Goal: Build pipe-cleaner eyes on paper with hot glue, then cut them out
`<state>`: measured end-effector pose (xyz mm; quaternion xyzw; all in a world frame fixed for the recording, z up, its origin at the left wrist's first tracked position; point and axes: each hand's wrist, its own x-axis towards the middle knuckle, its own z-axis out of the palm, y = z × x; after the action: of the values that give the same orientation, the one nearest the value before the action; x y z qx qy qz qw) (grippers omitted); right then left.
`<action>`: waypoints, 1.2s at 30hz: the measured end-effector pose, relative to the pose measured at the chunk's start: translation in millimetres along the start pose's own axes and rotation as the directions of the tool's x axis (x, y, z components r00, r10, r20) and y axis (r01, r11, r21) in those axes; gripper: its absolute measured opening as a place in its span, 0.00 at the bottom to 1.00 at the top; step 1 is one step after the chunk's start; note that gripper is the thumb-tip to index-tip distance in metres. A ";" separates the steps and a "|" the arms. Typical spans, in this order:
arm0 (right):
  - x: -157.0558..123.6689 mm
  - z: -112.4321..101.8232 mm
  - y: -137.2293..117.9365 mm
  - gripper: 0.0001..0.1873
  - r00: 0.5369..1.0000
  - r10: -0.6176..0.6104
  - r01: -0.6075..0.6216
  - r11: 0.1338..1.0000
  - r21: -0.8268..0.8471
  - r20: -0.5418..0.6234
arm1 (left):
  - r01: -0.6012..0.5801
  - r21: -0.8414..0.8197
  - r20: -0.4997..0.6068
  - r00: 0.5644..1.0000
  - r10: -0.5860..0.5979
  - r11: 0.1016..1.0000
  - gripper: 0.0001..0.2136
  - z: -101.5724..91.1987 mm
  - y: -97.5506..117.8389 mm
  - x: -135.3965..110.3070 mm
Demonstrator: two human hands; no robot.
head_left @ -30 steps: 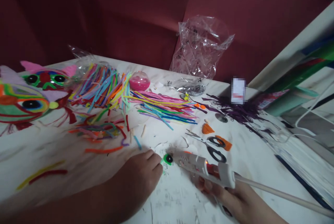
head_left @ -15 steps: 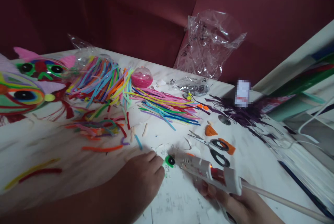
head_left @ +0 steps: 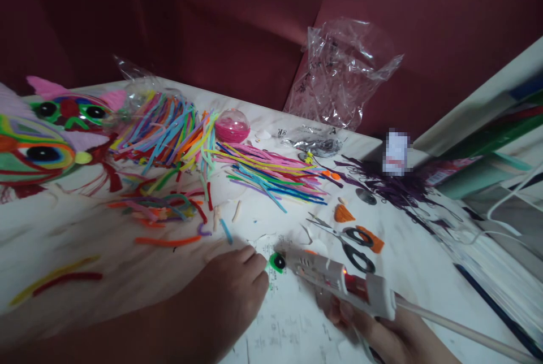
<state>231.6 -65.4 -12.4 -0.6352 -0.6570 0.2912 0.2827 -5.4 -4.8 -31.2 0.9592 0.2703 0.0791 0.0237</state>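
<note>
My left hand [head_left: 237, 285] is closed in a pinch at the edge of a small green craft eye [head_left: 278, 262] with a round black centre. From the right, my right hand [head_left: 384, 330] grips a white hot glue gun [head_left: 324, 273] with a small red light lit and a glue stick [head_left: 458, 321] running out of its back. The gun's nozzle end is blurred and close beside the eye; whether they touch I cannot tell. Beneath both lies a printed sheet of paper [head_left: 278, 333]. Scissors [head_left: 354, 242] with black handles rest just beyond the gun.
Pipe cleaners [head_left: 271, 174] lie in piles across the table's back. Two decorated animal faces [head_left: 38, 155] stand at the left. Orange scraps [head_left: 343, 213], purple strands [head_left: 394, 183] and a pink-filled clear ball [head_left: 232, 126] lie about. A clear plastic bag [head_left: 339, 76] leans on the wall.
The view has shifted very slightly. The glue gun and both hands keep almost the same places around the eye, which looks turned a little.
</note>
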 end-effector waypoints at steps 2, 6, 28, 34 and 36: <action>0.6 -0.6 -1.8 0.27 1.000 -0.004 0.004 1.000 0.004 0.027 | 0.004 -0.015 -0.011 1.000 -0.004 1.000 0.08 2.0 -0.4 -0.8; 1.5 -1.7 -4.4 0.26 0.998 -0.030 0.030 1.000 0.010 0.051 | 0.001 -0.034 -0.027 1.000 -0.002 0.999 0.07 5.8 -1.4 -2.0; -0.2 -2.5 3.3 0.24 0.998 0.014 -0.012 0.999 -0.040 0.061 | 0.026 0.018 -0.031 0.999 -0.025 1.000 0.09 3.8 3.5 -0.5; -1.3 -2.7 4.9 0.25 0.998 0.011 -0.008 0.999 -0.036 0.069 | 0.043 0.020 -0.003 0.999 -0.043 0.999 0.09 1.1 2.4 -0.6; -1.7 -1.7 5.7 0.25 0.999 0.022 -0.020 0.999 -0.037 0.050 | 0.038 0.024 0.003 0.999 -0.038 0.999 0.09 0.7 1.8 -0.5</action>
<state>236.8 -66.9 -15.5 -0.6395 -0.6625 0.2981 0.2514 -4.8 -6.6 -31.8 0.9542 0.2895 0.0739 0.0141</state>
